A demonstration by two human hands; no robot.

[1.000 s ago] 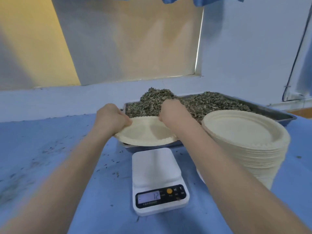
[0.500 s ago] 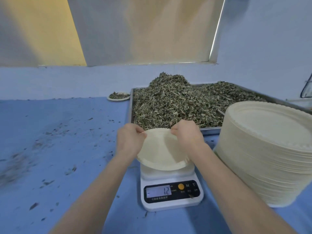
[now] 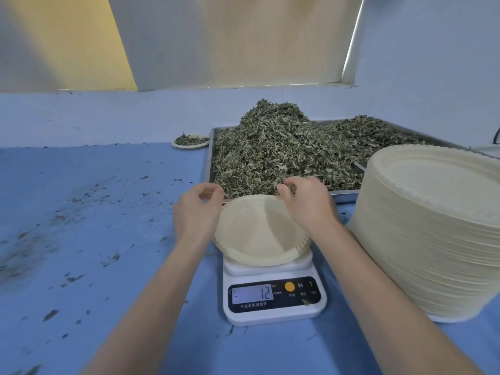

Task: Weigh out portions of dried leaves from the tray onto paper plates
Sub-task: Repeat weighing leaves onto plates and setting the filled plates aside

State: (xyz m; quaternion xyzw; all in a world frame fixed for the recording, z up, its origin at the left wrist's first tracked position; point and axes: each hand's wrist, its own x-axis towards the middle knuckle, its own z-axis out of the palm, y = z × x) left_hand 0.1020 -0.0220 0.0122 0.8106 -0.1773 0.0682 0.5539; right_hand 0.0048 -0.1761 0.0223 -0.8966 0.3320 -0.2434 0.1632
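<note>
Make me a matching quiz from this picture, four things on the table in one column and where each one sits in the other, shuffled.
Things:
1. Empty plate
2. Plate stack
3. Filled plate
4. Leaf tray

Places:
A. Far off, left of the tray's back corner
B. Behind the scale, heaped with dried leaves
C. Over the scale, between both hands
D. Right of the scale, near the table's right side

Pairs: 1-C, 2-D, 3-A, 4-B
</note>
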